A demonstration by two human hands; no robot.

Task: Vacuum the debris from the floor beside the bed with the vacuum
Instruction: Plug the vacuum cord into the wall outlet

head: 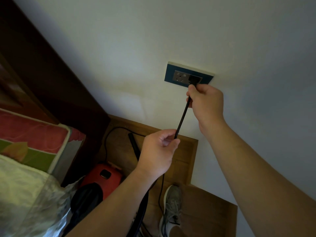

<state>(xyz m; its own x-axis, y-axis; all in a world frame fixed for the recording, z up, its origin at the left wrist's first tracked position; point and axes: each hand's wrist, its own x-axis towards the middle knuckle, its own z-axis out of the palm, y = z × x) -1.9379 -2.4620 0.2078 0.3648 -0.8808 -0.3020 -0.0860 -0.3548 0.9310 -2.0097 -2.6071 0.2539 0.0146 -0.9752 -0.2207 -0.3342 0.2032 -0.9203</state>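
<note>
A blue wall socket (172, 72) sits on the white wall. A black plug (195, 79) is at its right outlet, with my right hand (205, 103) closed around it. The black cord (182, 117) runs down from the plug to my left hand (157, 154), which pinches it lower down. On the wooden floor beside the bed stands a red and black vacuum (102, 178). Its black nozzle tube (134, 144) lies on the floor behind my left hand.
The bed (25, 168) with a red and green mattress and a pale cover fills the lower left. A dark wooden headboard (51, 79) rises along the wall. A grey sneaker (172, 202) stands on the floor (186, 159) by the wall, with cord loops around it.
</note>
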